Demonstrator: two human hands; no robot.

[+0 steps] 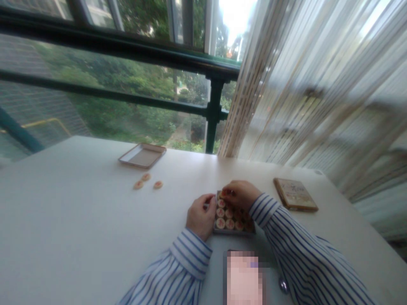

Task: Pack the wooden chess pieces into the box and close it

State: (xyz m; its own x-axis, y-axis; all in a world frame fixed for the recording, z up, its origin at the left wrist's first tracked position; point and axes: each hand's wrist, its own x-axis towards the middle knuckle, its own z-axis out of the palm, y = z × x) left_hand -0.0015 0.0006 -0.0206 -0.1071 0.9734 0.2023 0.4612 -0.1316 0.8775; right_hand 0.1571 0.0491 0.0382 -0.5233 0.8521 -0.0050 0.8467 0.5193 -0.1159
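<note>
Grey disc tray (233, 232) between hands | left hand (200, 216) curled at its side; right hand (239, 193) atop; grips unclear

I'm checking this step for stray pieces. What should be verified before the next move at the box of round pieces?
1. Left hand against the left edge of the box: ok.
2. Right hand on the far pieces in the box: ok.
3. A piece pinched by that hand: cannot tell.
4. Nothing outside the box: not ok, three loose pieces lie on the table.
5. Empty tray lies apart from the box: ok.
</note>
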